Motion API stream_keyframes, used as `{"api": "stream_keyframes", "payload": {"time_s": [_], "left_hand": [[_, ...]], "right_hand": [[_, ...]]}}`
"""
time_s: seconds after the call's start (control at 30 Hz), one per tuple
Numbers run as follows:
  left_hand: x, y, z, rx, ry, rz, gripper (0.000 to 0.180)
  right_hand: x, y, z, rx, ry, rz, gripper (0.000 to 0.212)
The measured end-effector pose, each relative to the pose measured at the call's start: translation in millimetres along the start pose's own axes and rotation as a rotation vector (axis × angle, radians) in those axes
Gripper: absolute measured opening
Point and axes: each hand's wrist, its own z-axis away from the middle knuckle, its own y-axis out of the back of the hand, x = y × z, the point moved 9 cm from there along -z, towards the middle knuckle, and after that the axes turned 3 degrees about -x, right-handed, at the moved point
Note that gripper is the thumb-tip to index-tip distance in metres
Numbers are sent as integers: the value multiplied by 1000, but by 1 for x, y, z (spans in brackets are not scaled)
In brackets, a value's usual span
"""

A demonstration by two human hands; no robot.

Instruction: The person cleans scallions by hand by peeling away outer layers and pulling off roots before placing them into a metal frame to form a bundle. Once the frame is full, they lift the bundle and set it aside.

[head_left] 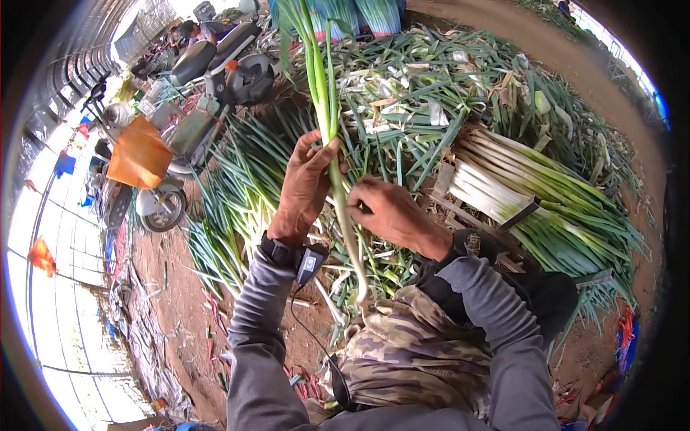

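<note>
A long green onion (343,208) stands nearly upright in front of me, its green leaves up and its pale root end down by my lap. My left hand (305,188) is closed round it where white turns to green. Close beside the shaft, on its right, is my right hand (404,219) with the fingers curled in. Whether those fingers pinch a bit of skin, I cannot make out. Trimmed green onions (496,179) lie stacked in a low rack (447,205) to the right. More green onions (241,187) lie loose to the left.
A wide heap of leaf scraps (503,86) spreads beyond my hands. Bundled onions (377,18) stand at the far end. Parked at the left is a motorbike (162,205) with an orange cover (140,152). A small black device (311,266) with a cable sits by my left wrist.
</note>
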Motion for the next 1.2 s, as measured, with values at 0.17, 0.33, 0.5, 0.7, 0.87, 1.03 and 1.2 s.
{"api": "stream_keyframes", "payload": {"time_s": [0.17,0.33,0.5,0.7,0.87,1.03,1.2], "left_hand": [[-19,11,12,1,45,-38,21],[-37,-1,26,-26,121,-150,25],[-44,13,35,-36,225,-117,26],[-45,21,49,-61,268,-224,32],[-43,23,59,-118,259,-285,40],[-36,44,65,-72,215,-348,33],[-35,47,54,7,170,-807,31]], "right_hand": [[1,92,-12,413,-49,129,25],[-29,100,-24,308,226,772,30],[-16,100,-15,217,324,824,26],[12,92,-9,69,185,697,24],[22,80,-2,153,257,406,15],[78,110,13,299,-379,-449,31],[20,78,31,62,77,286,32]]}}
